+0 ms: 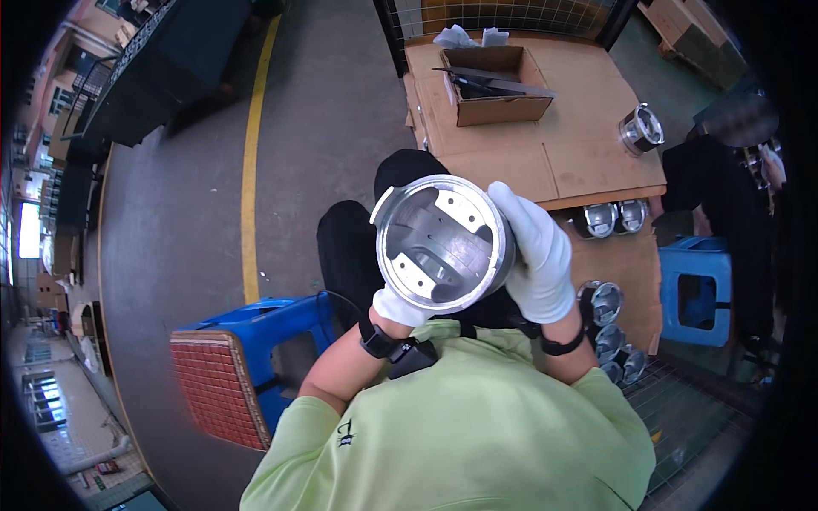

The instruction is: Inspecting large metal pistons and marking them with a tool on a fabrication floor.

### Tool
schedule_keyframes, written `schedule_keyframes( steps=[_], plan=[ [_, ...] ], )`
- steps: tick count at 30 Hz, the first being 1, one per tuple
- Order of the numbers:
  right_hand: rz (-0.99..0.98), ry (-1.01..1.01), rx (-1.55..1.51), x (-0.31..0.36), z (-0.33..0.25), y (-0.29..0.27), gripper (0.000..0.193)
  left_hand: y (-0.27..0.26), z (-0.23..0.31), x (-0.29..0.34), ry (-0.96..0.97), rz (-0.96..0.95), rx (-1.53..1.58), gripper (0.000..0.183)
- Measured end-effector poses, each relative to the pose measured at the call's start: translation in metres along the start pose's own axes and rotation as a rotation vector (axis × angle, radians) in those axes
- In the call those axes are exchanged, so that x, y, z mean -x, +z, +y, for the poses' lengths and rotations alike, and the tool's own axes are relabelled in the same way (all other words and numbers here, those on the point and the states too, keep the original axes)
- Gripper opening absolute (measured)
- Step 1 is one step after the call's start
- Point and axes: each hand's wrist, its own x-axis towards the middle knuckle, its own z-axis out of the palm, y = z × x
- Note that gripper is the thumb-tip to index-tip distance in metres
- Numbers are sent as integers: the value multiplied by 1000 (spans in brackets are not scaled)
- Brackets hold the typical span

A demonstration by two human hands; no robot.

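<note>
A large silver metal piston (439, 228) is held up in front of my lap, its hollow underside turned toward me. My right hand (537, 255), in a white glove, grips its right side, with the fingers along the outer wall. Below its lower left rim shows part of my left hand (399, 307), also gloved in white. That hand supports the piston from the left and behind, and most of its fingers are hidden by the metal.
A cardboard-covered table (503, 162) carries an open cardboard box (503, 109) with dark flat pieces and another piston (641, 129). Several pistons (607, 302) rest on cardboard lower down at the right. Blue stools (694, 289) stand at both sides, and another person (724, 200) sits at right.
</note>
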Motion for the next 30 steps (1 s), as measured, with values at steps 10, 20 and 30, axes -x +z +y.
schedule_keyframes(
  steps=[10,20,30],
  plan=[
    [-197,152,-250,-8,-15,-34,117,25,-9,-39,-25,137,-220,46],
    [150,449,-183,36,82,-21,77,3,-24,-80,-415,443,-679,44],
    [451,661,385,12,309,-51,77,-10,-16,-61,-359,275,-511,28]
  ],
)
